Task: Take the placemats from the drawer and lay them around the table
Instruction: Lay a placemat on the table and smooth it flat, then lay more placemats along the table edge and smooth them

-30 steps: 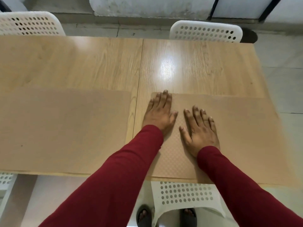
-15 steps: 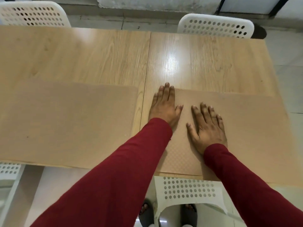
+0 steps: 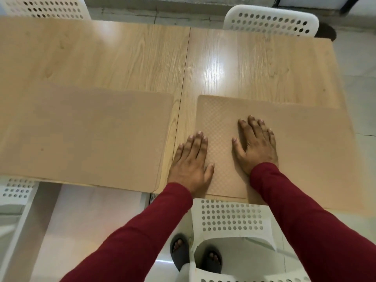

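Observation:
Two tan placemats lie flat along the near edge of the light wooden table (image 3: pixel 244 64). The left placemat (image 3: pixel 81 135) covers the near left part. The right placemat (image 3: pixel 309 151), with a fine checked texture, lies in front of me. My left hand (image 3: pixel 190 165) rests flat with straight fingers across the right placemat's left edge, partly on bare table. Farther in on the same mat, my right hand (image 3: pixel 256 146) presses flat, fingers spread. Neither hand grips anything.
White perforated chairs stand around the table: one at the far left (image 3: pixel 44 7), one at the far right (image 3: pixel 270 22), one pushed in just below me (image 3: pixel 230 218), one at the near left (image 3: pixel 16 192). The table's seam (image 3: pixel 184 82) runs between the mats.
My left hand has slid back toward me along the right placemat's left edge. The right hand stays flat on the mat. The view has shifted a little.

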